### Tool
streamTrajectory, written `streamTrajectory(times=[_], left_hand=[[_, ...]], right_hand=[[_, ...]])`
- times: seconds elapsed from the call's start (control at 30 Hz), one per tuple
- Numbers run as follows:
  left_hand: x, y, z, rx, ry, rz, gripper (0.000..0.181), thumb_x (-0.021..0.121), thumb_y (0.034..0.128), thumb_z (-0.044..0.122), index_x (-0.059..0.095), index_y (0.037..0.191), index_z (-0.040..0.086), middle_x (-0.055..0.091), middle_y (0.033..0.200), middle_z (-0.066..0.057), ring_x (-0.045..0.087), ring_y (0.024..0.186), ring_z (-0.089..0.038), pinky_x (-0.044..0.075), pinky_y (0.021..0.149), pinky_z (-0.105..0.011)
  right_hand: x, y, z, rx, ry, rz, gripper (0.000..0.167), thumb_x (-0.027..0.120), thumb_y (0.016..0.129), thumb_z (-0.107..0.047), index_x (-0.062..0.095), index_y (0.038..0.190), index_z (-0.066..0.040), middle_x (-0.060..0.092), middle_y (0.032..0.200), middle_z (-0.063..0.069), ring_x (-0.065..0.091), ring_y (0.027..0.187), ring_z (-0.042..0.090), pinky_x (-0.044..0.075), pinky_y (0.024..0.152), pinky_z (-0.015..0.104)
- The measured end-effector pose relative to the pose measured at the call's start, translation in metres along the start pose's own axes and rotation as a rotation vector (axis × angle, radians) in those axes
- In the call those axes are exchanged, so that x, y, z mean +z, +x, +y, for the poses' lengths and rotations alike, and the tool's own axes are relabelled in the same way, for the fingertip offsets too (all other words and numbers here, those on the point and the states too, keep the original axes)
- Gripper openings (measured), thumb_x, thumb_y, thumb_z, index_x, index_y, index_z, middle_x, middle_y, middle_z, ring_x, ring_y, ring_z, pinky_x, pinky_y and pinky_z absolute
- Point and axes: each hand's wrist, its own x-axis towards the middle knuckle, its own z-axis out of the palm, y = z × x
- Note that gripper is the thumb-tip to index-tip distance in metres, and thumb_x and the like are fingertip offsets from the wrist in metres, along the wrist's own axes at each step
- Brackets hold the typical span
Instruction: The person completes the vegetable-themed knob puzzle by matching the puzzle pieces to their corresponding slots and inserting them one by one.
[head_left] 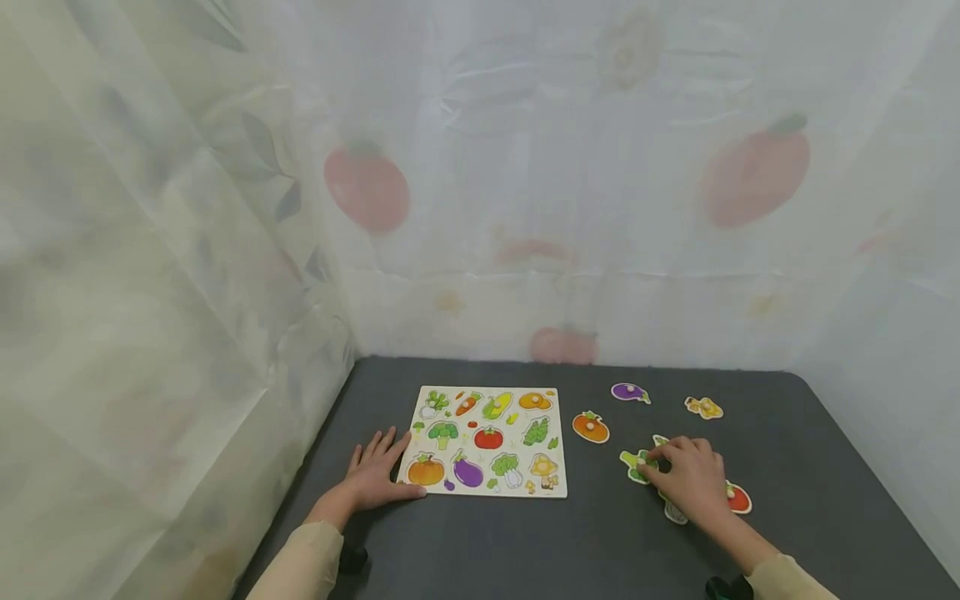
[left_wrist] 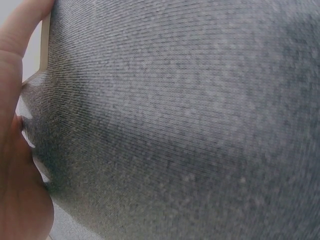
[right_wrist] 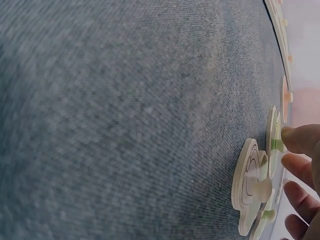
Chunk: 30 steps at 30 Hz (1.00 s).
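My left hand [head_left: 372,477] lies spread at the lower left corner of a white vegetable puzzle board [head_left: 517,490]. Its thumb touches the bottom edge and its fingers reach along the left side. To the right of the board, my right hand [head_left: 692,477] pinches the knob of a green vegetable puzzle piece [head_left: 632,468] between thumb and forefinger. Partly under that hand are other loose pieces, among them a pale piece [head_left: 675,512] and a tomato piece [head_left: 740,499]. In the right wrist view, a pale knobbed piece [right_wrist: 246,175] lies beside the pinched green piece [right_wrist: 271,132].
A pumpkin piece [head_left: 591,427] lies just right of the board. Farther back are an eggplant piece [head_left: 628,392] and a mushroom piece [head_left: 705,407]. The dark table [head_left: 525,550] meets a printed curtain [head_left: 465,317] at its back and a curtain on the left.
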Motion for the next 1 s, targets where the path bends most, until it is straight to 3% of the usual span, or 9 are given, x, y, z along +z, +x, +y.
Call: streamTrajectory(times=[0.27, 0.6, 0.83, 1.0], left_hand=[[-0.006, -0.003, 0.006, 0.001, 0.006, -0.018, 0.122, 0.069, 0.0721, 0.084, 0.024, 0.165, 0.019, 0.015, 0.169, -0.019, 0.005, 0.154, -0.045, -0.006, 0.117, -0.07], [0.0, 0.001, 0.001, -0.018, 0.004, 0.002, 0.122, 0.074, 0.0702, 0.079, 0.028, 0.164, 0.018, 0.017, 0.169, -0.018, 0.007, 0.154, -0.046, -0.004, 0.117, -0.07], [-0.01, -0.005, 0.013, -0.008, 0.003, -0.014, 0.12, 0.073, 0.0728, 0.079, 0.028, 0.164, 0.014, 0.017, 0.167, -0.023, 0.008, 0.153, -0.048, -0.003, 0.116, -0.071], [-0.008, -0.006, 0.01, -0.008, 0.008, -0.021, 0.121, 0.07, 0.0732, 0.082, 0.025, 0.165, 0.018, 0.015, 0.169, -0.02, 0.005, 0.154, -0.046, -0.005, 0.117, -0.069]], right_hand=[[0.003, 0.002, -0.001, -0.014, -0.005, 0.029, 0.021, 0.088, 0.078, -0.039, 0.079, 0.084, -0.021, 0.067, 0.103, 0.011, 0.052, 0.105, 0.043, 0.04, 0.081, 0.063], [0.007, 0.004, 0.0, -0.012, -0.008, 0.041, 0.019, 0.088, 0.078, -0.037, 0.079, 0.082, -0.02, 0.068, 0.103, 0.013, 0.052, 0.106, 0.045, 0.04, 0.082, 0.064], [0.007, 0.002, -0.001, -0.008, -0.003, 0.054, 0.019, 0.088, 0.078, -0.036, 0.078, 0.08, -0.019, 0.068, 0.102, 0.013, 0.053, 0.105, 0.045, 0.039, 0.082, 0.064], [0.009, 0.002, -0.002, 0.001, -0.009, 0.05, 0.021, 0.088, 0.079, -0.036, 0.077, 0.079, -0.018, 0.068, 0.102, 0.014, 0.053, 0.105, 0.045, 0.04, 0.082, 0.065]])
